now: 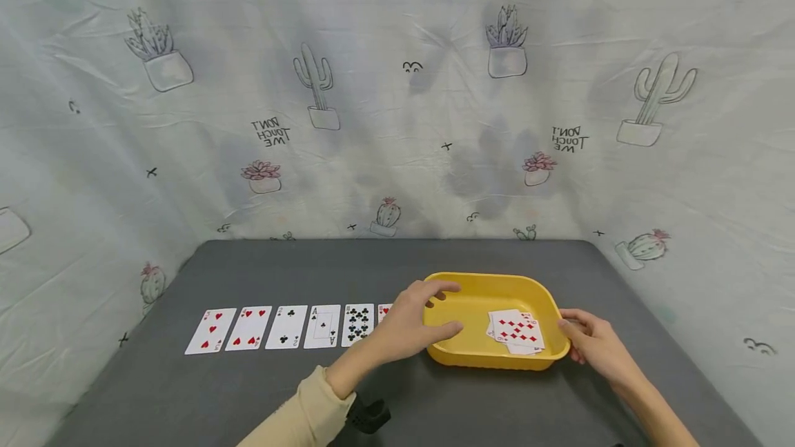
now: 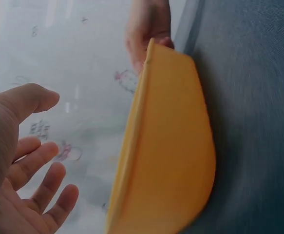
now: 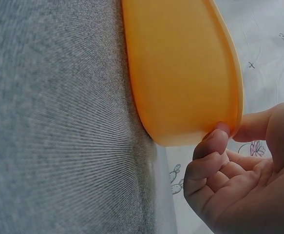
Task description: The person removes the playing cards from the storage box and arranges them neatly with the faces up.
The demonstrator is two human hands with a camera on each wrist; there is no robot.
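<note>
A yellow plastic tray (image 1: 459, 359) stands on the dark table, with a few playing cards (image 1: 519, 331) lying face up in its right part; a diamonds card is on top. My right hand (image 1: 596, 343) pinches the tray's right end, thumb at the rim and curled fingers (image 3: 212, 144) beneath it. Over the tray's left end hovers my left hand (image 1: 406, 323), its thumb and fingers spread and holding nothing. In the left wrist view, that hand (image 2: 25, 165) is apart from the tray's side (image 2: 171, 141).
Left of the tray runs a row of face-up cards, among them a three of hearts (image 1: 211, 331), a two of clubs (image 1: 286, 328) and an ace of clubs (image 1: 322, 326). My left forearm partly covers the row's right end. A patterned curtain (image 1: 397, 102) hangs behind the table.
</note>
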